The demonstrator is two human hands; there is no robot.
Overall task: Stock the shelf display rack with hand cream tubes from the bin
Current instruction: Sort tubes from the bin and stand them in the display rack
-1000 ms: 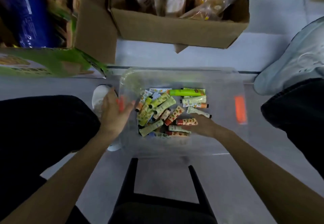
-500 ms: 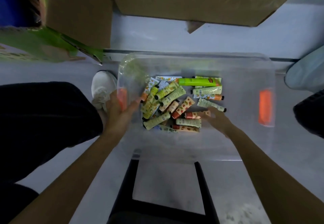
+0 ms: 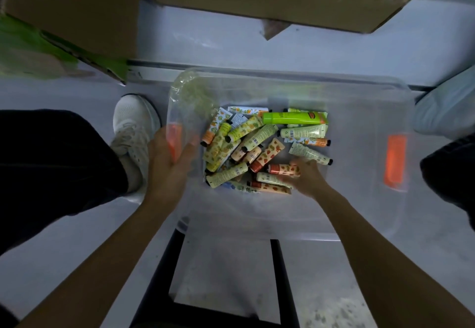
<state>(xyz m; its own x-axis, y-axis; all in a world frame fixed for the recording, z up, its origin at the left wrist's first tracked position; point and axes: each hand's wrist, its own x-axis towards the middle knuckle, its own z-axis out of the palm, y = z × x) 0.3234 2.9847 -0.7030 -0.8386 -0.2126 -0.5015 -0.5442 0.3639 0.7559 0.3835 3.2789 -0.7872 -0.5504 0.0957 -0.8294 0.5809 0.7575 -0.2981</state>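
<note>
Head view: clear bin [image 3: 359, 106], frame centre, is holding hand cream tubes [image 3: 259, 137] centre-left. Left hand [image 3: 168, 163] is clasping the bin's left wall; right hand [image 3: 307, 180] is resting among the tubes, its grip too blurred to tell.

Looking straight down into the clear bin [image 3: 359, 88] on the floor, hand cream tubes [image 3: 257, 145] heaped at its left-centre, a bright green tube [image 3: 290, 118] lying across the far edge of the heap. Left hand [image 3: 167, 168] holds the bin's left rim at the orange latch [image 3: 174, 135]. Right hand [image 3: 307, 177] is down at the heap's near right, fingertips on an orange-patterned tube [image 3: 281, 169]. It's blurred, so the grip is unclear. White shoe [image 3: 133, 127] sits just left of the bin.
</note>
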